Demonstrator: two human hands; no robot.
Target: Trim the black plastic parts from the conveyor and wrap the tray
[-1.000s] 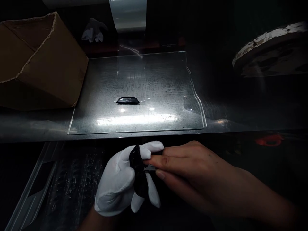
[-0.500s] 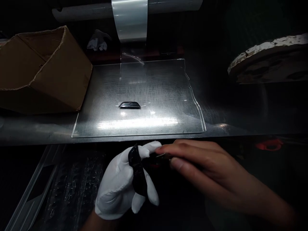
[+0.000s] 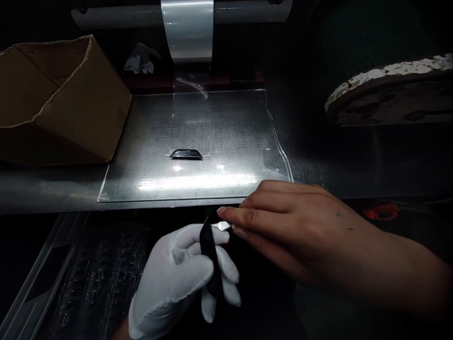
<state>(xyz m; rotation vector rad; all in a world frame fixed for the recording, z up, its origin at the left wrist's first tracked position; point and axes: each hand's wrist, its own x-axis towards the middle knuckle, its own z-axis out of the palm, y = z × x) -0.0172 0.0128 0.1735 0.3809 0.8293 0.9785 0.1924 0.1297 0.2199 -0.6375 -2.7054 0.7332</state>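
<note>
My left hand (image 3: 177, 278), in a white glove, is closed round a thin black curved piece (image 3: 210, 257) held on edge below the bench's front rim. My bare right hand (image 3: 286, 226) pinches a small shiny blade-like tool (image 3: 223, 226) whose tip rests against the top of that black piece. A second black piece (image 3: 185, 154) lies flat on the clear plate (image 3: 230, 141) in the middle of the metal bench.
An open cardboard box (image 3: 60, 99) lies tipped at the left. A roll of clear film (image 3: 187, 28) hangs on a bar at the back, its strip reaching the plate. A round paint-flecked disc (image 3: 385, 89) sits at the right. A crumpled white glove (image 3: 139, 59) lies behind.
My right hand has moved left and forward, bringing the shiny tool back onto the top of the black piece. My left hand has dropped slightly. The view has tilted a little.
</note>
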